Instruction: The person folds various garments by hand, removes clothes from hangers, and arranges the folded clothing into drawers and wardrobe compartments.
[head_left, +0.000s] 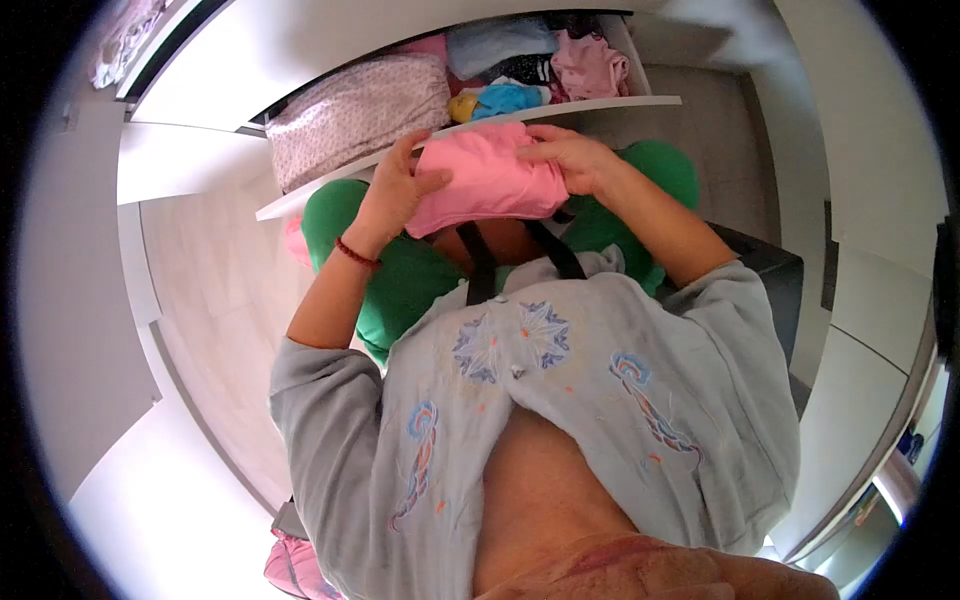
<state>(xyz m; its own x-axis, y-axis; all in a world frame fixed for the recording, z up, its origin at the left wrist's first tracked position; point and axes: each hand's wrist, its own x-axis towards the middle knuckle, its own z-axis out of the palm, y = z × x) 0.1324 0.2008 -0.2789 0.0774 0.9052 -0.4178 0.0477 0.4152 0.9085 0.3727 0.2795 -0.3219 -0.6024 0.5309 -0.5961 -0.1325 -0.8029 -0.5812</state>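
Note:
A folded pink cloth is held up between both hands, above the lap and just in front of the open drawer. My left hand, with a red bead bracelet at its wrist, grips the cloth's left end, thumb on top. At the right end my right hand holds it, fingers lying over the upper face. Behind the cloth, the drawer contains a patterned light bundle, a blue and yellow item, a pink garment and a denim-blue cloth.
Green-clad knees flank the cloth near the drawer front. A dark box stands on the right beside white cabinets. Something pink lies by the left knee, and a pink bag is at the lower left.

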